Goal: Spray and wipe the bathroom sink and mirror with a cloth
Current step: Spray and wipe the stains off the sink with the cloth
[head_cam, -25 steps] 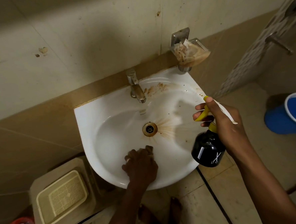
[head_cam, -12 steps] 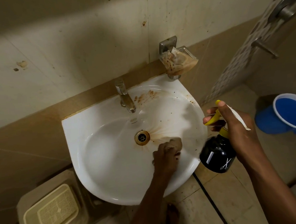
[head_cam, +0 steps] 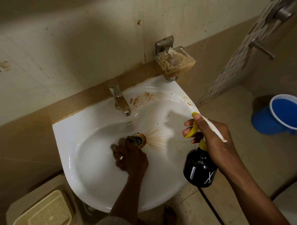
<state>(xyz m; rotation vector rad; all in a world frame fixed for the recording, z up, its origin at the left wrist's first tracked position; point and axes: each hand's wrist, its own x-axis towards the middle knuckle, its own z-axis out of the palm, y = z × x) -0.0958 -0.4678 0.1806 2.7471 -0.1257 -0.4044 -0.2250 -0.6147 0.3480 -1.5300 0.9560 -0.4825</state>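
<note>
Down at far left, a beige plastic bin w/ a mesh-patterned lid [head_cam: 43, 218] stands on the floor, just below the sink's left edge. The white ceramic wall-mounted sink [head_cam: 88, 168] fills the middle; its back edge meets a tan tile band. A chrome tap [head_cam: 120, 101] stands at the rear centre, spout pointing into the bowl. Brown rust-like stains [head_cam: 141, 99] spot the ledge right of the tap, and brown streaks [head_cam: 157, 139] fan out to the right of the brass drain ring [head_cam: 140, 139].

The left hand [head_cam: 130, 159] is inside the bowl, fingers curled tight round a small dull brown cloth [head_cam: 123, 141], pressing it to the basin at the drain's left side, partly covering the ring. A ring [head_cam: 121, 157] shows on 1 finger. Most of the cloth is hidden under the fingers.

Right of that, on the wall above the sink's rear right corner, a metal-bracketed clear soap dish holding stained crumpled paper [head_cam: 175, 63] sticks out.

The right hand [head_cam: 213, 138] grips a black round spray bottle w/ yellow trigger and white comb & scissors marks [head_cam: 200, 170], held in the air over the sink's right rim, nozzle aimed toward the bowl. 2 or more fingers wrap the trigger; can't tell if it's squeezed.

Far right, a blue plastic bucket w/ a white rim [head_cam: 283, 115] sits on the tiled floor, well apart from the sink. Metal fittings [head_cam: 262, 49] show on the patterned wall above it.
</note>
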